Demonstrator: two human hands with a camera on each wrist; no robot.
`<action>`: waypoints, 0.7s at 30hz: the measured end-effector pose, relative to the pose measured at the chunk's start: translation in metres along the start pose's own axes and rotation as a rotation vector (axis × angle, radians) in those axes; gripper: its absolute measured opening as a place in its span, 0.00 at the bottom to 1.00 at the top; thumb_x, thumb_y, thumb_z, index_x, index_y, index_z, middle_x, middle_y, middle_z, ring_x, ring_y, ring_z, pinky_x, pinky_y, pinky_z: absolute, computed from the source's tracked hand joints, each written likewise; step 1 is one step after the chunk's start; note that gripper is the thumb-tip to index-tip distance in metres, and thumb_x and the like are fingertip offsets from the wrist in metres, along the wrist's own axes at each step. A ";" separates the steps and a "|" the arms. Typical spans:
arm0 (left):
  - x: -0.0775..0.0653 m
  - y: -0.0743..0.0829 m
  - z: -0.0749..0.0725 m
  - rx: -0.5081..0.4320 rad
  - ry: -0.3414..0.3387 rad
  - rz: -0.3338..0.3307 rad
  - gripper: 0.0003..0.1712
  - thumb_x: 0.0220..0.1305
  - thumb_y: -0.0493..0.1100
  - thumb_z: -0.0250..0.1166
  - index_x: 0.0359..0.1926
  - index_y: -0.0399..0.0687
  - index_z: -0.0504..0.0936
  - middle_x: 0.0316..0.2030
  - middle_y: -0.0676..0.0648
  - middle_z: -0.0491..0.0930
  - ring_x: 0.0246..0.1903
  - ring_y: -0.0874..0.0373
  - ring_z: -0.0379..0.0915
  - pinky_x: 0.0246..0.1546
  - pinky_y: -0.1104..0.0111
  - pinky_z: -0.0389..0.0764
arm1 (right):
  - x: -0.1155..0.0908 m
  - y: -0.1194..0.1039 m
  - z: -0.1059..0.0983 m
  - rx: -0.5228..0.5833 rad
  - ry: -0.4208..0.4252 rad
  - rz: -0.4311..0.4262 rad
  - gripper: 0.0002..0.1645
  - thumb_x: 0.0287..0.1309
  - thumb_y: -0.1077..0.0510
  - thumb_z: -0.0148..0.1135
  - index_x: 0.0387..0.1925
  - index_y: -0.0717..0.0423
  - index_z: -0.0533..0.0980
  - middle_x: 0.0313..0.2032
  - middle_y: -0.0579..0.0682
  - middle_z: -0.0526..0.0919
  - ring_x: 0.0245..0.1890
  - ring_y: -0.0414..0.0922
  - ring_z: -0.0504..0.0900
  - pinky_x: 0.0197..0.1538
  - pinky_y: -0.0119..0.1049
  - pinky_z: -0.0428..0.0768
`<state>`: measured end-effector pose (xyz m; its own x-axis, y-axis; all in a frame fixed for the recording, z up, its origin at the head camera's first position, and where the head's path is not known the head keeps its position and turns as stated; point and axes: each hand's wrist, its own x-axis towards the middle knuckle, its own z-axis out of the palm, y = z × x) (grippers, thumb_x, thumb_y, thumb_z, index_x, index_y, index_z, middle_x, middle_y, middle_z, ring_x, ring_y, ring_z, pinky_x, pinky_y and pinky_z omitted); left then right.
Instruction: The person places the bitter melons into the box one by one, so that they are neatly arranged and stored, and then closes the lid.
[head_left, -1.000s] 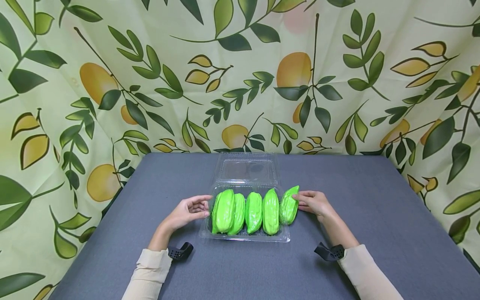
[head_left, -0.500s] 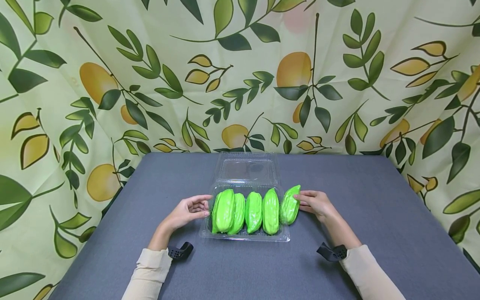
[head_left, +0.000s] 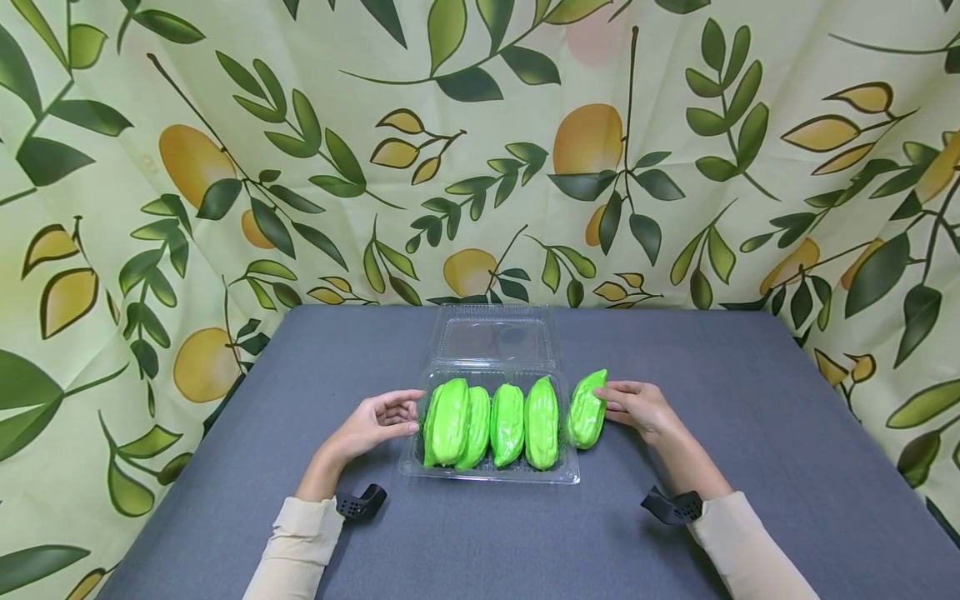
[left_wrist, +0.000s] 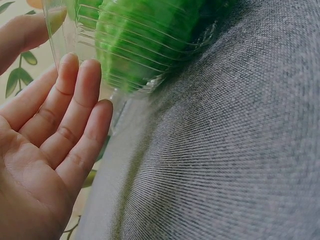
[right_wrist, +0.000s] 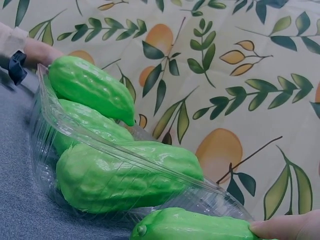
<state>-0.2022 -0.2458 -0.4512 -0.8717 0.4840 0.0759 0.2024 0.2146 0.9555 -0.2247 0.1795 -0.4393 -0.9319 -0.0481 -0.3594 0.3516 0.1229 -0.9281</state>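
A clear plastic clamshell box (head_left: 487,477) stands on the table, holding several bright green, bumpy bitter melons (head_left: 507,425). At its left side is my left hand (head_left: 384,417), palm turned inward. In the left wrist view its thumb (left_wrist: 30,32) and index fingertip lie right at the clear wall, while the other fingers are loosely bent. My right hand (head_left: 639,410) pinches another bitter melon (head_left: 587,412) by its upper end, just beyond the box's right rim. The right wrist view shows the thumb (right_wrist: 280,227) on the tip of that melon (right_wrist: 195,225).
The box's hinged lid (head_left: 492,340) lies folded back behind it. Grey cloth covers the table (head_left: 712,367). A curtain (head_left: 480,167) printed with leaves and fruit hangs behind and at both sides. Dark straps (head_left: 362,503) are on both wrists.
My right hand has moved slightly right, drawing the pinched bitter melon away from the box's right rim. The left hand and the box stay in place.
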 end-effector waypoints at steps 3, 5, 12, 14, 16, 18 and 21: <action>0.000 0.000 0.000 -0.001 -0.001 0.001 0.32 0.60 0.34 0.65 0.62 0.23 0.66 0.38 0.55 0.75 0.40 0.71 0.76 0.43 0.78 0.81 | -0.001 0.001 -0.002 -0.013 0.003 0.000 0.39 0.61 0.59 0.62 0.65 0.79 0.58 0.46 0.54 0.76 0.33 0.33 0.78 0.41 0.26 0.85; 0.000 -0.001 0.000 0.000 -0.001 0.003 0.32 0.60 0.34 0.65 0.62 0.23 0.66 0.38 0.55 0.75 0.40 0.72 0.76 0.43 0.79 0.80 | -0.001 0.001 -0.003 -0.030 0.005 -0.001 0.39 0.62 0.58 0.62 0.64 0.79 0.59 0.46 0.53 0.76 0.33 0.32 0.78 0.41 0.26 0.85; 0.001 -0.002 0.000 -0.007 0.000 0.008 0.32 0.60 0.33 0.65 0.62 0.23 0.66 0.38 0.56 0.75 0.40 0.72 0.76 0.43 0.79 0.81 | -0.005 0.003 -0.006 -0.054 -0.001 -0.014 0.38 0.62 0.58 0.61 0.64 0.79 0.60 0.43 0.50 0.77 0.34 0.33 0.78 0.42 0.25 0.84; 0.001 -0.002 0.000 -0.008 0.000 0.010 0.32 0.60 0.33 0.65 0.62 0.23 0.66 0.38 0.56 0.75 0.40 0.72 0.76 0.43 0.79 0.81 | -0.006 0.002 -0.007 -0.058 0.003 -0.021 0.38 0.62 0.58 0.61 0.63 0.79 0.60 0.43 0.50 0.77 0.34 0.33 0.78 0.41 0.25 0.84; 0.001 -0.002 0.000 -0.008 -0.001 0.011 0.32 0.60 0.33 0.65 0.62 0.23 0.66 0.38 0.56 0.75 0.40 0.72 0.76 0.43 0.79 0.81 | -0.007 0.002 -0.008 -0.063 0.005 -0.025 0.38 0.62 0.58 0.61 0.63 0.79 0.60 0.43 0.49 0.78 0.34 0.33 0.78 0.41 0.25 0.84; 0.000 -0.001 0.000 -0.010 -0.001 0.009 0.32 0.60 0.33 0.65 0.62 0.23 0.65 0.38 0.56 0.75 0.40 0.72 0.76 0.43 0.79 0.81 | -0.007 0.001 -0.008 -0.062 0.010 -0.023 0.37 0.62 0.58 0.61 0.63 0.79 0.60 0.42 0.48 0.77 0.34 0.32 0.77 0.41 0.24 0.84; 0.000 -0.001 0.000 -0.013 -0.002 0.009 0.33 0.60 0.33 0.66 0.62 0.23 0.65 0.38 0.56 0.75 0.40 0.72 0.76 0.43 0.79 0.81 | -0.008 0.000 -0.010 -0.057 0.009 -0.023 0.37 0.62 0.58 0.61 0.63 0.79 0.60 0.40 0.46 0.77 0.33 0.32 0.78 0.40 0.24 0.84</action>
<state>-0.2024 -0.2456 -0.4521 -0.8690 0.4878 0.0834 0.2041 0.1996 0.9584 -0.2183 0.1894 -0.4357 -0.9405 -0.0430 -0.3371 0.3248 0.1781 -0.9289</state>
